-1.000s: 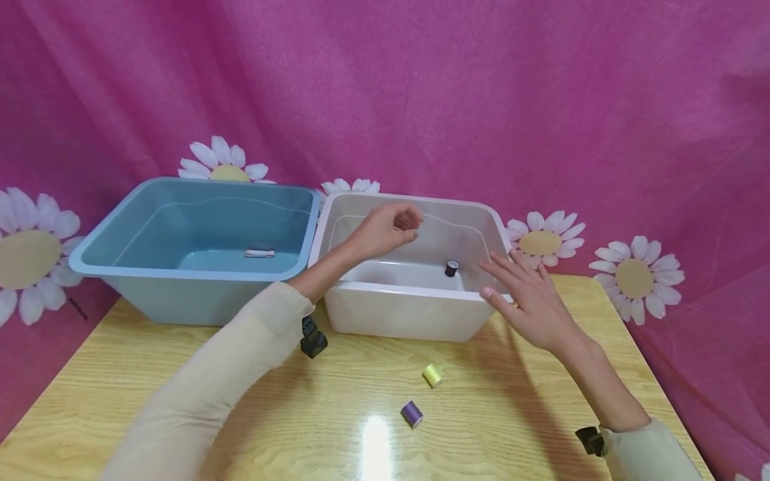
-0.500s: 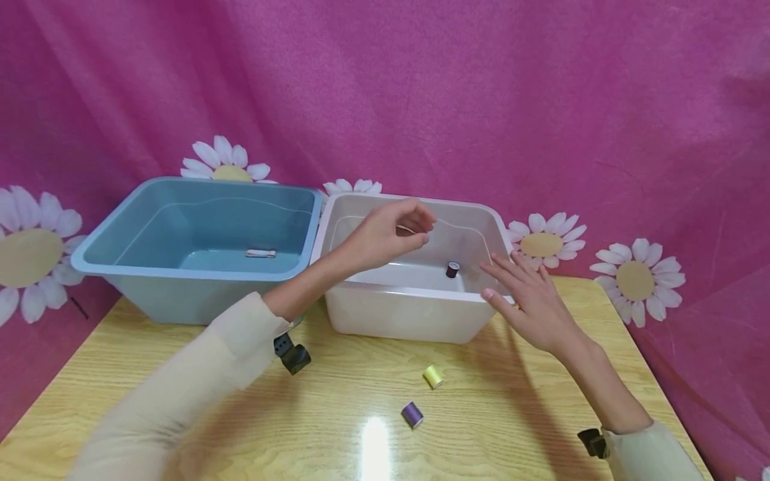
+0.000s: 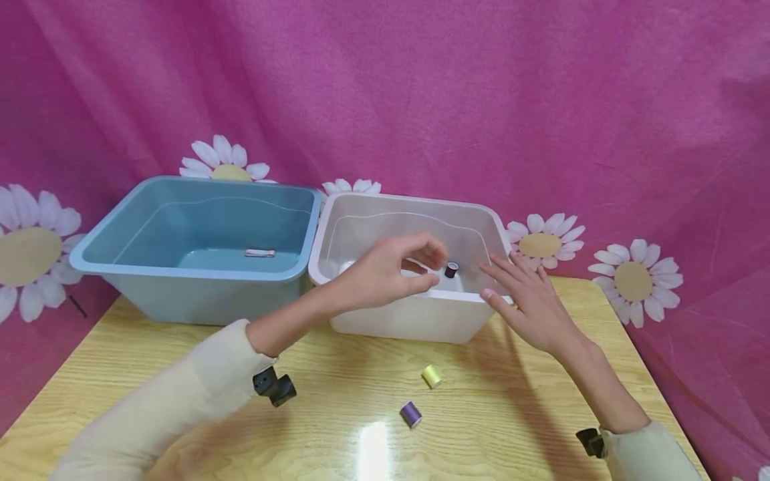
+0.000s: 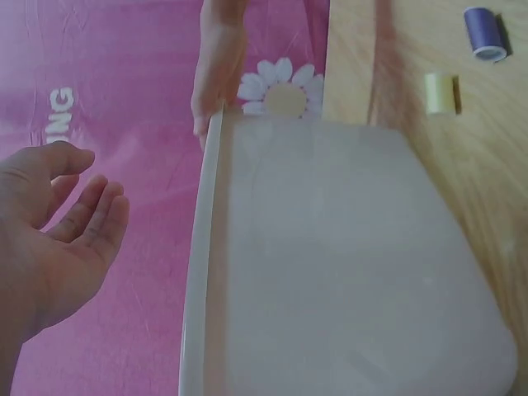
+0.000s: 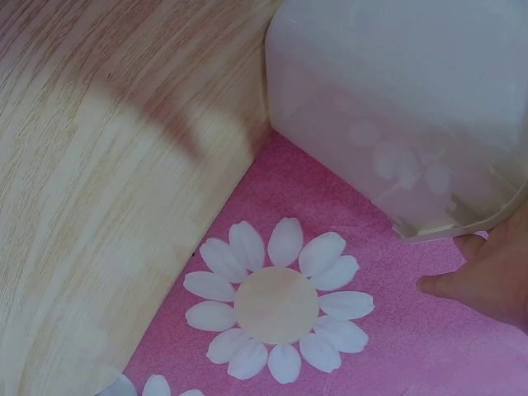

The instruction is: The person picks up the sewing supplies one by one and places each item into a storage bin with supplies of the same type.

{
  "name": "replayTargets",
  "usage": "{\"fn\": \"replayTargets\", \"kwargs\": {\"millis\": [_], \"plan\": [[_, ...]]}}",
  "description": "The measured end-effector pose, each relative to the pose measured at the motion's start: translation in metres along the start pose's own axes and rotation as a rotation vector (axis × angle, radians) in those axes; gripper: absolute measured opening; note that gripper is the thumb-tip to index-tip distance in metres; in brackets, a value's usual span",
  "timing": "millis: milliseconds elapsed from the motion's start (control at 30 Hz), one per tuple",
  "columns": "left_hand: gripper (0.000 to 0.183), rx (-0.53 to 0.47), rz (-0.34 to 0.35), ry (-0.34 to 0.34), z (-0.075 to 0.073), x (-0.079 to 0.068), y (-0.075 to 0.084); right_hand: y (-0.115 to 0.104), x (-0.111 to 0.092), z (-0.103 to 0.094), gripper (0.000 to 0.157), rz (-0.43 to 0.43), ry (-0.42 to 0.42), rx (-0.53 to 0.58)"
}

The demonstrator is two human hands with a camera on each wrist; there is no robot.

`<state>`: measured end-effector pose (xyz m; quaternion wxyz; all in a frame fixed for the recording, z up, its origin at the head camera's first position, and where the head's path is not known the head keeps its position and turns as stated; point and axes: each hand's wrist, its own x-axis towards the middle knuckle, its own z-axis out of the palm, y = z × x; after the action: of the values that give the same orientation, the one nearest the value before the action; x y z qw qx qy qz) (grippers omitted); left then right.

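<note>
Tub point(image 3: 400, 322) on the right's got the dark spool point(image 3: 451, 270) inside, your left hand point(image 3: 391, 270) loosely curved and empty over its near edge, your straight-fingered right hand point(image 3: 531, 307) at its right edge, probably just steadying it.

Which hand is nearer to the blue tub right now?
Left. The left hand is by the front of the pale tub, right of the blue tub; the right hand is farther away, at the pale tub's right end.
</note>
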<state>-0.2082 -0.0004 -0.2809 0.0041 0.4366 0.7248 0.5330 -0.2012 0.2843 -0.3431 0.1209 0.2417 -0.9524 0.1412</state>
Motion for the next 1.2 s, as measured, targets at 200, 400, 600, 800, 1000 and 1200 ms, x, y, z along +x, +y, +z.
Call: {"fn": "replayTargets", "kwargs": {"millis": [200, 400, 600, 800, 1000, 1200], "plan": [[0.021, 0.008, -0.009, -0.073, 0.009, -0.016, 0.005, -0.001, 0.001, 0.0, 0.049, -0.012, 0.009, -0.001], [0.024, 0.041, -0.005, -0.146, 0.018, -0.029, 0.006, -0.001, 0.001, 0.0, 0.049, -0.007, 0.007, -0.007], [0.027, 0.07, -0.072, -0.235, 0.025, -0.043, 0.004, 0.0, 0.001, 0.0, 0.049, -0.008, 0.012, -0.004], [0.031, 0.13, -0.111, -0.3, 0.033, -0.054, -0.006, 0.0, 0.0, 0.0, 0.049, -0.006, 0.007, -0.01], [0.034, 0.114, -0.158, -0.355, 0.044, -0.063, -0.018, 0.0, 0.0, 0.0, 0.049, -0.004, 0.003, -0.008], [0.034, 0.069, -0.21, -0.384, 0.055, -0.075, -0.034, -0.001, 0.001, 0.0, 0.049, -0.007, 0.002, -0.003]]}}
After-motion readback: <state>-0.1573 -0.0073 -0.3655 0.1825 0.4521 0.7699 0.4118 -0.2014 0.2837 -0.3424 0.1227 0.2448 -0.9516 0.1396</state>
